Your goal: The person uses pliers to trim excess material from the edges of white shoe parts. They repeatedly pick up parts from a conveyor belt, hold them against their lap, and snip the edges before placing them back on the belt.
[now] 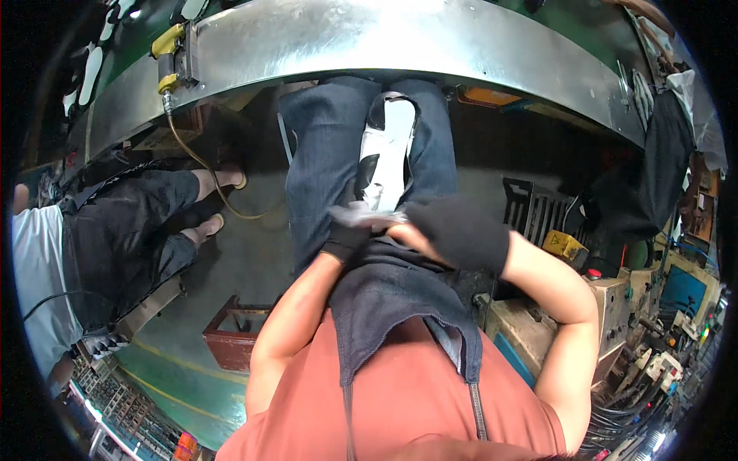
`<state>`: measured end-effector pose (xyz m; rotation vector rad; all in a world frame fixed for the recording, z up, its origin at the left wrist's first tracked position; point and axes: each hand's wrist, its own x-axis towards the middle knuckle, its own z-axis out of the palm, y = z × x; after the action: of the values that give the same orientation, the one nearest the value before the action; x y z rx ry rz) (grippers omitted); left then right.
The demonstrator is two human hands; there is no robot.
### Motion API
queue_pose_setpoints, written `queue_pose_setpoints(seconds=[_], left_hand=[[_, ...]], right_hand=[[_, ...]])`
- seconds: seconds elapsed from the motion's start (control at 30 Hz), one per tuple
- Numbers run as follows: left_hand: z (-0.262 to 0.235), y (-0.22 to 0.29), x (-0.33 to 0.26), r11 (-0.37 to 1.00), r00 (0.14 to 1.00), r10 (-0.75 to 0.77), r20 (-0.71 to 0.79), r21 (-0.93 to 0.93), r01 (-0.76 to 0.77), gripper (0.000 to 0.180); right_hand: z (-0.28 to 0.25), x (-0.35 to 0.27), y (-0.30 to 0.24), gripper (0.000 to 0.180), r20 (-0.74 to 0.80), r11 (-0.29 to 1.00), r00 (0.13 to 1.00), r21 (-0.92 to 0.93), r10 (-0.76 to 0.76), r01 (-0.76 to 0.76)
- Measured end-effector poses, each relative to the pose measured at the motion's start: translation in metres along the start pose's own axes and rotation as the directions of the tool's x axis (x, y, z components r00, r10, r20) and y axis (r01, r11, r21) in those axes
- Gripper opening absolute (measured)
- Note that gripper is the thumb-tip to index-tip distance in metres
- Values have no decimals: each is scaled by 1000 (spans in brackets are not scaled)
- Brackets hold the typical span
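Note:
Across my thighs lies a black-and-white shoe upper (pixel 388 150), its long pale sole side turned up and its narrow length pointing away from me. My left hand (pixel 350 234), in a dark glove, is at the near end of the shoe upper. A pale, shiny blur (pixel 369 217) lies over this end beside the left fingers; I cannot tell whether it is glove or material. My right hand (pixel 453 230), covered by a dark glove or sleeve, reaches in from the right to the same end. Motion smears the fingers of both hands, so their grip is unclear.
A curved-looking metal bench (pixel 384 38) spans the far side, with a yellow air tool (pixel 167 58) and its hose at the left. Another person (pixel 123 230) is at the left. A brown wooden box (pixel 231 334) stands left of me; a machine (pixel 607 315) is close at right.

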<state>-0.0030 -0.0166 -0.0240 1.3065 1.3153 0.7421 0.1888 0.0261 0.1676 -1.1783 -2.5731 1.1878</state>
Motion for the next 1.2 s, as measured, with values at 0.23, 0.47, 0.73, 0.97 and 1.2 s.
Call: queue_pose_setpoints(seconds=[0.23, 0.47, 0.73, 0.97, 1.2], left_hand=[[-12, 44, -6, 984, 974, 179, 136, 0, -181, 94], [-14, 22, -12, 992, 987, 110, 119, 53, -117, 94], [-102, 134, -21, 932, 957, -5, 289, 348, -101, 75], [-85, 160, 72, 967, 954, 231, -191, -66, -247, 56], [-38, 62, 26, 820, 944, -136, 302, -501, 278, 74]], right_hand=[[23, 3, 12, 35, 19, 991, 998, -120, -57, 59], [42, -16, 34, 40, -145, 979, 989, -202, 13, -42], [22, -60, 67, 31, 68, 943, 956, 161, 285, -292], [-8, -94, 29, 33, 57, 670, 817, 541, 573, -508], [25, -53, 71, 45, 194, 702, 868, 520, 457, -486]])
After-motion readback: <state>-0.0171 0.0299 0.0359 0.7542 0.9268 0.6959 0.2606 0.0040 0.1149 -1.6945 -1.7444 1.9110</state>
